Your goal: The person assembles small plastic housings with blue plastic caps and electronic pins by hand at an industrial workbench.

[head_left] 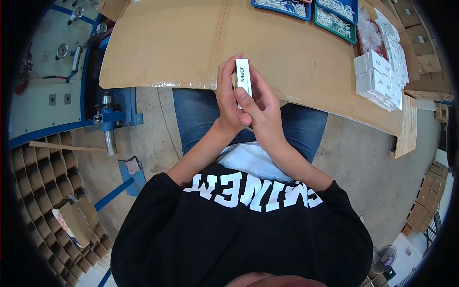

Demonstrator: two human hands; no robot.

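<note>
I'm holding a slim white carton [243, 71] between both hands, above the near edge of the cardboard-covered table [167, 48]. My left hand [225, 98] is gripping its left side with curled fingers; my right hand [268, 107] is gripping the right side, thumb pressing on the printed face. Handling it well, I judge, is calling for light, even pressure — thin board could be denting under a hard thumb. My hands are hiding the carton's near end, so I can't tell whether it is closed. Stacked white cartons [378, 81] are standing toward the table's right end — a green tray [354, 36] is sitting farther back on it.
</note>
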